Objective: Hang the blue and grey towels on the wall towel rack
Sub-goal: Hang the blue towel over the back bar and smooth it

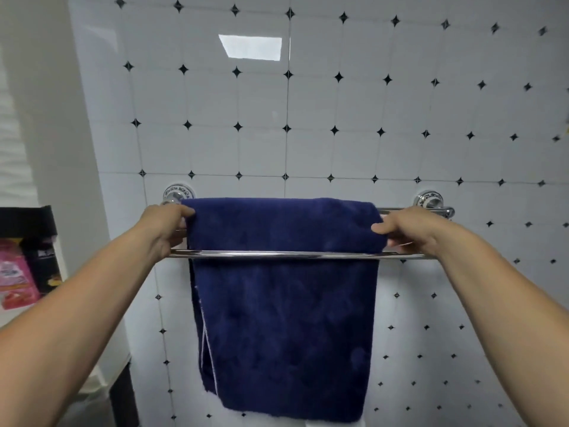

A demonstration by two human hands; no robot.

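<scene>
Mid-frame, the left hand (167, 224) and right hand (409, 229) each pinch a side edge of the blue towel (283, 318) draped on the towel rack (292, 255); an uneven tug could slide it off.

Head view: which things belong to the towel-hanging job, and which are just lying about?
Job: blue towel, rack, left hand and right hand, both holding the towel's side edges.
Lying about: pink packet, black box, both at left.
</scene>
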